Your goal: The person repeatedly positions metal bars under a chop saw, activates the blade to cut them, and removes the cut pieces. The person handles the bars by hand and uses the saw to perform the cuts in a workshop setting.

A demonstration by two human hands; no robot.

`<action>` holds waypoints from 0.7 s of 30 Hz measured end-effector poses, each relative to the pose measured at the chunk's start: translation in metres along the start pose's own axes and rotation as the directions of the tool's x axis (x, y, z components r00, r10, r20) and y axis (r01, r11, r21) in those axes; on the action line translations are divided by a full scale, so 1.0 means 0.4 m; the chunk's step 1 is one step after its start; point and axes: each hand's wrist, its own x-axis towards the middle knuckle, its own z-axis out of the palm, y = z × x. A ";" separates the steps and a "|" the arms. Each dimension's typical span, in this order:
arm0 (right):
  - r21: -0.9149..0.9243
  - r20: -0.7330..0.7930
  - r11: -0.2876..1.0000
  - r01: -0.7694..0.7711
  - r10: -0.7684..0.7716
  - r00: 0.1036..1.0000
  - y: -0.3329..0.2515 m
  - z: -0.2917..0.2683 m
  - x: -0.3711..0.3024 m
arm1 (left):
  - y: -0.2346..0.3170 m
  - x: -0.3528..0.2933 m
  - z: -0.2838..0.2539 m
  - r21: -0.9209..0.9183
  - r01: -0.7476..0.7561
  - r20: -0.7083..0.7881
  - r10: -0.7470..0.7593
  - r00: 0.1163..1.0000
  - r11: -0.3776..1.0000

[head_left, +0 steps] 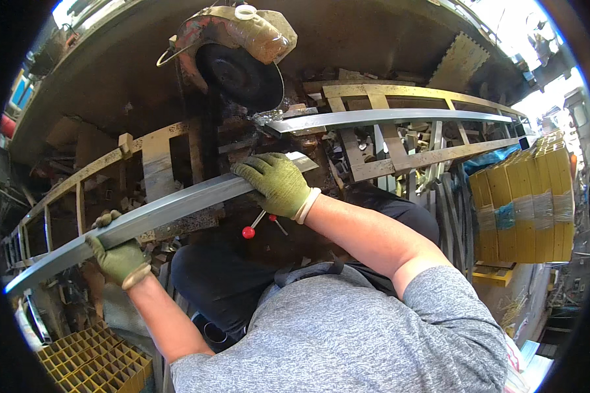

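Note:
A long silvery metal bar (170,208) runs slantwise across the left half, its right end just short of the middle. My gloved left hand (119,254) grips it from below, with fingertips showing over its far edge. Near the right end my gloved right hand (276,183) is closed over the top of the bar. Beyond the hands is a cut-off saw with a dark round blade (239,75) under a worn reddish guard (190,49). A second silvery bar (387,117) lies on the right-hand rack, one end near the blade. Both hands are apart from the blade.
Two ladder-like metal racks, left (156,160) and right (381,168), flank the saw. Red-knobbed levers (248,232) stand between my knees and the saw. Yellow stacked pieces (524,203) stand at right, and a yellow gridded stack (95,360) at lower left. Offcuts litter the area beneath.

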 end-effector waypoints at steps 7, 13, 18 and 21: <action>0.067 -0.135 0.997 0.025 -0.016 0.991 -0.082 -0.025 -0.001 | 0.218 -0.204 0.179 0.082 -0.221 0.250 0.195 0.948 0.972; 0.131 -0.217 0.988 0.084 -0.053 0.975 -0.076 -0.052 -0.035 | 0.253 -0.381 0.271 0.029 -0.203 0.394 0.176 0.902 0.979; 0.183 -0.257 0.976 0.117 -0.067 0.964 -0.080 -0.057 -0.049 | 0.252 -0.494 0.308 0.107 -0.312 0.394 0.248 0.885 0.944; 0.204 -0.234 0.972 0.119 -0.070 0.970 -0.077 -0.059 -0.048 | 0.243 -0.542 0.323 0.144 -0.352 0.352 0.285 0.892 0.925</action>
